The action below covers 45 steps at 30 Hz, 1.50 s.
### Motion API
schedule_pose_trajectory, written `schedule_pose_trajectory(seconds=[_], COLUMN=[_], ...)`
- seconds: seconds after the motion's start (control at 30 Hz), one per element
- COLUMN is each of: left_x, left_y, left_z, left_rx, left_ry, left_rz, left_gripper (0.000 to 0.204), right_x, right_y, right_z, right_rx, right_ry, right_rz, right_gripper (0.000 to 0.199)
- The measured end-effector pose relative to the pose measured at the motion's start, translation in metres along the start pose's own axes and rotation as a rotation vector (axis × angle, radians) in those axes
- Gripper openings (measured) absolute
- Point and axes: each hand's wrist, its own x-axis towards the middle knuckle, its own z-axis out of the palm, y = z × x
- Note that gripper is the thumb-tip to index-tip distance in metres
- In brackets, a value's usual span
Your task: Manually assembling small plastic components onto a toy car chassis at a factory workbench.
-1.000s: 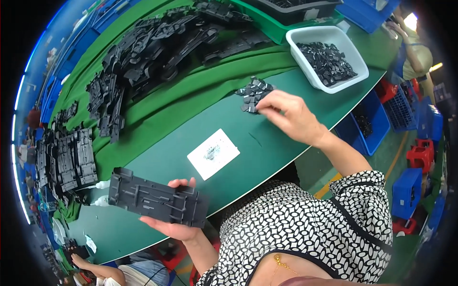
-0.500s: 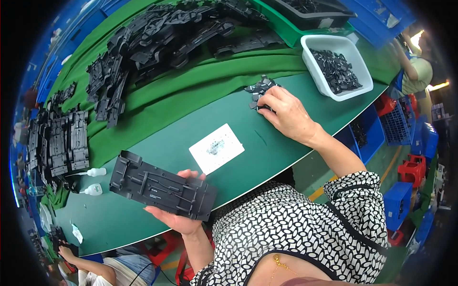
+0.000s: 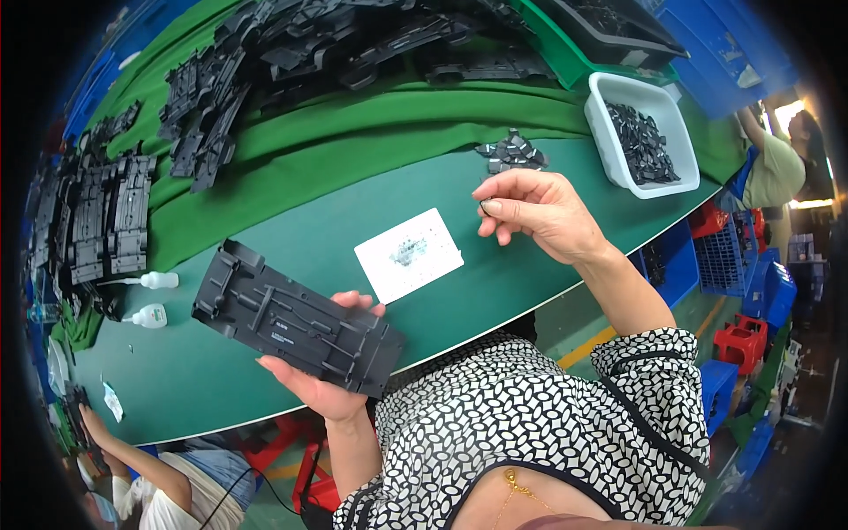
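My left hand (image 3: 329,394) grips a long black plastic chassis part (image 3: 296,322) from below, thumb on the near side and fingertips over the far edge. Its ribbed face is turned up, tilted over the table. Between thumb and forefinger, my right hand (image 3: 546,212) pinches a small dark piece (image 3: 485,208), mostly hidden by the fingers. Behind that hand lies a small heap of black pieces (image 3: 514,152) on the green table (image 3: 291,265). A white card (image 3: 375,269) with dark smudges on it rests between my two hands.
A white tub (image 3: 609,146) of small black pieces stands at the far right. Black chassis parts (image 3: 353,40) pile up on green cloth (image 3: 309,146). Two white bottles (image 3: 152,315) stand at the left. Another person's arm (image 3: 141,459) reaches in at lower left.
My right hand has drawn back from the small heap toward me, with a small piece pinched in its fingers. The left hand still holds the chassis part. The whole view has shifted slightly.
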Motion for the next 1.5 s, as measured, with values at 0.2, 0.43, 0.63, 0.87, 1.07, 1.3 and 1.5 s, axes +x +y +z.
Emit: schedule_pose_trajectory(seconds=[0.2, 0.43, 0.63, 0.87, 1.07, 1.3, 1.5], left_x=[0.0, 0.0, 0.003, 0.001, 0.002, 0.003, 0.002], left_y=[-0.001, 0.0, -0.001, 0.0, 0.001, 0.002, 0.002], left_z=[0.002, 0.004, 0.002, 0.002, 0.001, -0.003, -0.005], left_rx=[-0.016, 0.01, -0.012, 0.013, -0.008, 0.081, 0.066], left_ry=[0.062, 0.1, 0.051, 0.099, 0.081, 0.002, -0.007], left_rz=[0.002, -0.001, 0.008, -0.004, -0.002, 0.004, -0.005], left_gripper=[0.089, 0.095, 0.098, 0.1, 0.1, 0.094, 0.094], right_x=[0.003, 0.009, 0.017, 0.03, 0.036, 0.038, 0.039], right_y=[-0.005, -0.003, -0.01, -0.009, -0.004, -0.001, 0.002], right_z=[0.016, 0.026, 0.035, 0.055, 0.055, 0.056, 0.054], right_rx=[0.051, -0.089, -0.664, -0.875, -0.98, -1.085, -1.139], right_ry=[0.017, -0.051, -0.084, -0.187, -0.19, -0.196, -0.134], right_rz=[0.097, 0.029, -0.24, -0.145, -0.25, -0.258, -0.487], right_gripper=[0.012, 0.016, 0.016, 0.015, 0.013, 0.014, 0.009])
